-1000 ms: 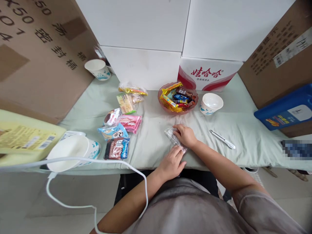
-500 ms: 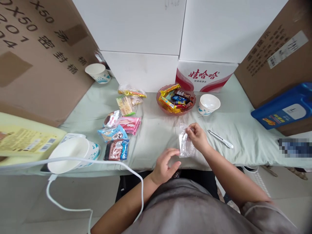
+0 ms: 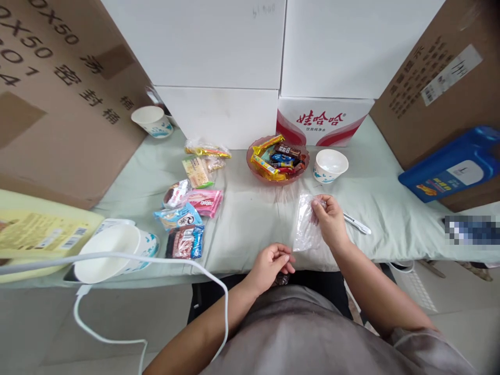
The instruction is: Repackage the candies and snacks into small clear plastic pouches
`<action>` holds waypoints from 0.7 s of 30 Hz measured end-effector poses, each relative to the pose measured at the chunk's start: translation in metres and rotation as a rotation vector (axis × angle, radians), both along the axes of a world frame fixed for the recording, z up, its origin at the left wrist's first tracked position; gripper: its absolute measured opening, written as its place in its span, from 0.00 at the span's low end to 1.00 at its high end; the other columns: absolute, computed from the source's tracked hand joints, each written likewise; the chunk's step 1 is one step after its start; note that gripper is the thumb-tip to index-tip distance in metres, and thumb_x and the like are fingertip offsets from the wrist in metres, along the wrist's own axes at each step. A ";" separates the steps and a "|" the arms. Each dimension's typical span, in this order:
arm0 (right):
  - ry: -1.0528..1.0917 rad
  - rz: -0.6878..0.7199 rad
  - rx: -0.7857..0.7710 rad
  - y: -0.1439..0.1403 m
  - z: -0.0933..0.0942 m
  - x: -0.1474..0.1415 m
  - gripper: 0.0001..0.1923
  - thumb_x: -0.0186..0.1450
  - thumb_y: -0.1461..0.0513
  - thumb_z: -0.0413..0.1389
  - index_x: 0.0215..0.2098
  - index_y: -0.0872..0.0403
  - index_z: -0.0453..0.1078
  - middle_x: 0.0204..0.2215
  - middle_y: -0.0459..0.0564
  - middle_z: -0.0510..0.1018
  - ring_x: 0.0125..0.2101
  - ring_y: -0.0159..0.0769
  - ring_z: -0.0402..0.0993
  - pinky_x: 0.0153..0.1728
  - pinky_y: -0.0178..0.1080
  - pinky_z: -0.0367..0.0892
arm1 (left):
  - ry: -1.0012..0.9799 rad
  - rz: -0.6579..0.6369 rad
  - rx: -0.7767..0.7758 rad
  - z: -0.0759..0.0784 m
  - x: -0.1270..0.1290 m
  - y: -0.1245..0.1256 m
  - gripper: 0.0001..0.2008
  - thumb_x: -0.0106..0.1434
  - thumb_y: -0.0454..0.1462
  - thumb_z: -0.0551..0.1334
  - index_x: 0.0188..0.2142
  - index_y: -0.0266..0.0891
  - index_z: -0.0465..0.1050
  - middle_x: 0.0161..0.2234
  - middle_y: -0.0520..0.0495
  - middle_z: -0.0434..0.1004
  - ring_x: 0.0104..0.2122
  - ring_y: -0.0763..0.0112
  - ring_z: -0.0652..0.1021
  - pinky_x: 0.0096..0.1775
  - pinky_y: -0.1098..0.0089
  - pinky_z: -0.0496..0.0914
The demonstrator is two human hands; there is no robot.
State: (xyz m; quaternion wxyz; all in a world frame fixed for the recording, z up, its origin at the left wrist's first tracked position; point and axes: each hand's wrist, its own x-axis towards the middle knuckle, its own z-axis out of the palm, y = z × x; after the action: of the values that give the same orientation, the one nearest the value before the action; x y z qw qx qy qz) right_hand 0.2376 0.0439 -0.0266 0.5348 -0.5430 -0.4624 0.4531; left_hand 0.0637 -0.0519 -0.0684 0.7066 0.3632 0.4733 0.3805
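Observation:
My right hand (image 3: 332, 221) pinches a clear plastic bag (image 3: 305, 229) by its upper right part; the bag hangs flat and looks see-through, with nothing visible inside. Just left of the bag's lower corner is my left hand (image 3: 271, 266), its fingers curled in and the thumb against them, with nothing showing in them. Beyond both hands stands a pink glass bowl (image 3: 255, 174) heaped with wrapped snacks (image 3: 287, 159). A white paper cup (image 3: 330, 169) is to the bowl's right. Partly behind my right hand lies a silver pen (image 3: 357, 224).
Several packaged snacks (image 3: 203, 200) lie in a column at the left. Nearby are stacked paper cups (image 3: 109, 255), a white cable (image 3: 156, 258), a yellow container (image 3: 42, 234) and another paper cup (image 3: 154, 122). White boxes (image 3: 219, 114) back the cloth-covered surface (image 3: 242, 224); a blue bottle (image 3: 441, 172) leans at right.
My right hand has moved slightly right with the plastic bag, which now hangs more spread out. The fingers of my left hand have gone from apart to curled together. The view has shifted slightly.

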 end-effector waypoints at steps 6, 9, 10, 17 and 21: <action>-0.059 0.141 -0.062 -0.016 -0.002 -0.015 0.21 0.57 0.47 0.60 0.38 0.52 0.64 0.18 0.37 0.67 0.16 0.28 0.65 0.19 0.34 0.61 | -0.163 0.157 0.105 0.011 -0.006 0.019 0.31 0.53 0.52 0.70 0.49 0.36 0.69 0.43 0.42 0.76 0.41 0.65 0.76 0.41 0.68 0.70; -0.007 0.222 -0.097 -0.023 -0.004 -0.024 0.24 0.58 0.46 0.59 0.44 0.52 0.62 0.20 0.38 0.68 0.18 0.29 0.66 0.21 0.34 0.63 | -0.078 0.173 0.081 0.016 -0.005 0.029 0.22 0.50 0.48 0.72 0.38 0.35 0.73 0.30 0.50 0.75 0.31 0.74 0.73 0.34 0.73 0.66; 0.023 0.256 -0.117 -0.024 -0.004 -0.024 0.26 0.59 0.46 0.59 0.47 0.52 0.61 0.21 0.37 0.68 0.19 0.29 0.66 0.22 0.34 0.63 | -0.046 0.212 0.079 0.016 -0.006 0.031 0.19 0.50 0.47 0.72 0.34 0.35 0.73 0.27 0.52 0.73 0.28 0.76 0.71 0.32 0.74 0.65; 0.064 0.479 -0.176 -0.030 -0.010 -0.013 0.37 0.59 0.53 0.61 0.62 0.52 0.52 0.21 0.36 0.68 0.22 0.29 0.65 0.26 0.35 0.63 | -0.073 0.331 0.059 0.011 -0.011 0.028 0.16 0.49 0.45 0.72 0.30 0.36 0.73 0.27 0.54 0.73 0.27 0.78 0.70 0.32 0.75 0.64; 0.077 0.428 -0.140 -0.033 -0.011 -0.015 0.33 0.62 0.50 0.58 0.60 0.52 0.55 0.21 0.37 0.68 0.23 0.30 0.66 0.27 0.36 0.65 | -0.131 0.366 0.013 0.012 -0.010 0.029 0.18 0.49 0.46 0.72 0.32 0.36 0.73 0.29 0.52 0.75 0.29 0.75 0.72 0.34 0.74 0.66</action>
State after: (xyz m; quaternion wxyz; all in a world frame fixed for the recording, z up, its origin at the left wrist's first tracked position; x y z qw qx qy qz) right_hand 0.2229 0.0112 -0.0374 0.4047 -0.4507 -0.5136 0.6077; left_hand 0.0538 -0.0233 -0.0559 0.6527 0.2501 0.4820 0.5283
